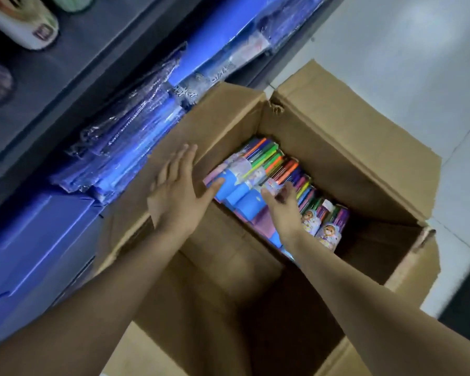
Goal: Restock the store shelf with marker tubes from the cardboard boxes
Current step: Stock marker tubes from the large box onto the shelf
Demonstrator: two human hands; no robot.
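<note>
Presumably light, stiff and slick in their clear wrap, the tubes (272, 183) are packed in the box (337, 164) at frame centre. One is pinched by the right hand (282, 204); the left hand (177, 191) lies flat, fingers straight. Mid-body grips look safest

No lettering can be made out with certainty anywhere in the frame. Printed characters are seen on the white header cards of the plastic-wrapped blue packs (217, 74) on the shelf, upper centre of the frame, but they are too blurred to be read. Cartoon figures, not words, are shown on the labels of the marker tubes (329, 232) in the cardboard box (350, 147), centre right. A dark square emblem is carried by a white product (19, 25) at upper left, unreadable.
</note>
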